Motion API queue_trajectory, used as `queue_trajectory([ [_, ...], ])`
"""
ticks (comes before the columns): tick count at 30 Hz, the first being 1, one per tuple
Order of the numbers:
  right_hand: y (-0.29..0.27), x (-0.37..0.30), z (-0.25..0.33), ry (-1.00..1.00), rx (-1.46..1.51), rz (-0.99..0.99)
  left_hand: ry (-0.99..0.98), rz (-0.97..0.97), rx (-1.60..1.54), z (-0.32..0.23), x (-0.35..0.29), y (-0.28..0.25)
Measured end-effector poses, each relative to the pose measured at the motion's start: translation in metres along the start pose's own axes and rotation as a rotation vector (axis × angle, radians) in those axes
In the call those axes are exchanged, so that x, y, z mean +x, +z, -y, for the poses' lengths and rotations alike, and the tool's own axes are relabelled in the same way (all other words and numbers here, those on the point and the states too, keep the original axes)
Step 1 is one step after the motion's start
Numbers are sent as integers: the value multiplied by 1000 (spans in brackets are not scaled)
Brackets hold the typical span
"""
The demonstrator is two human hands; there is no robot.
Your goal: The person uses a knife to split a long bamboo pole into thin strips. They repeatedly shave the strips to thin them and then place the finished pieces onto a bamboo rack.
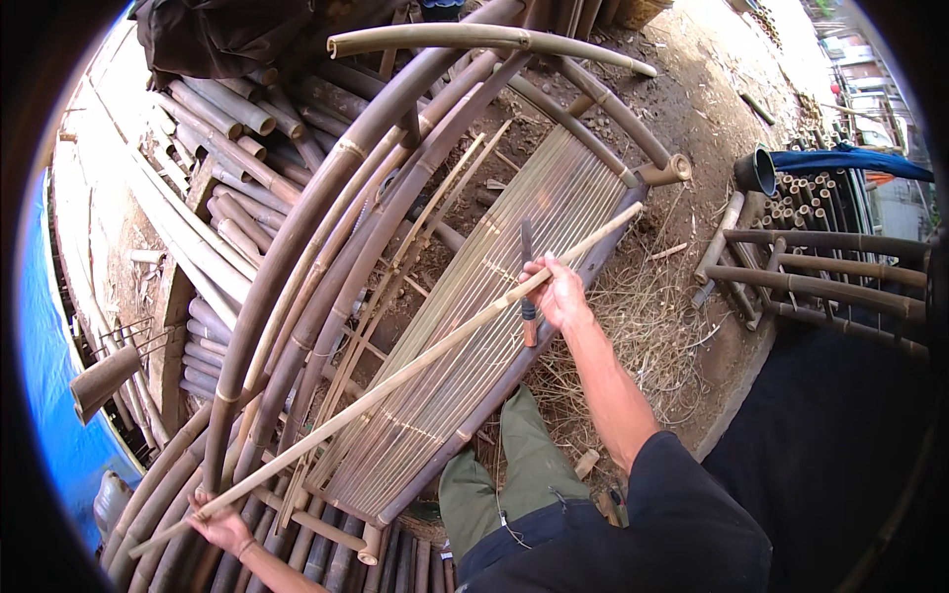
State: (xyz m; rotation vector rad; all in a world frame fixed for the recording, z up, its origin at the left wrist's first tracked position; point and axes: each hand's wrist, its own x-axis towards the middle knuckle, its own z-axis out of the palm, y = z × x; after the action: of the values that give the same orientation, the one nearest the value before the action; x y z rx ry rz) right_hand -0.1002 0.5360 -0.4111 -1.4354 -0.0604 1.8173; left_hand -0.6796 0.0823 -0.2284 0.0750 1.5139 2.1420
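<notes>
A long, pale bamboo strip (415, 366) stretches diagonally across a bamboo bench, held in both my hands. My left hand (225, 526) is closed round it near its lower left end, beside the curved poles. Toward the upper right end, my right hand (561, 295) grips the strip between thumb and fingers above the seat. Just beneath my right hand, a knife (530, 329) with a dark blade and brown handle appears to rest on the seat, partly covered by my fingers. The slatted seat (559, 188) has thin strips laid lengthwise; thick curved poles (259, 306) form the bench's left side.
Cut bamboo poles (222, 109) are stacked at the left, near a blue tarp (59, 366). Shavings (643, 341) litter the dirt floor right of the bench. Farther right stand another bamboo frame (820, 282) and a dark bucket (756, 172). A loose curved pole (474, 38) lies across the bench's far end.
</notes>
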Motion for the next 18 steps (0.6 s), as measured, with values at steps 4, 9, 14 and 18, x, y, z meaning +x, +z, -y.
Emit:
queue_trajectory([
  [4, 29, -89, -45, 196, 15, 201, -169, 265, -267, 105, -55, 171],
  [9, 47, -220, -39, 599, -956, 708, -221, -246, -356, 180, -82, 243],
  [14, 20, -234, 34, -618, -1757, 952, -290, -100, -439, 121, -49, 208],
  [18, -34, -221, 49, 935, -1245, 1118, -317, 69, -564, 85, -19, 184],
])
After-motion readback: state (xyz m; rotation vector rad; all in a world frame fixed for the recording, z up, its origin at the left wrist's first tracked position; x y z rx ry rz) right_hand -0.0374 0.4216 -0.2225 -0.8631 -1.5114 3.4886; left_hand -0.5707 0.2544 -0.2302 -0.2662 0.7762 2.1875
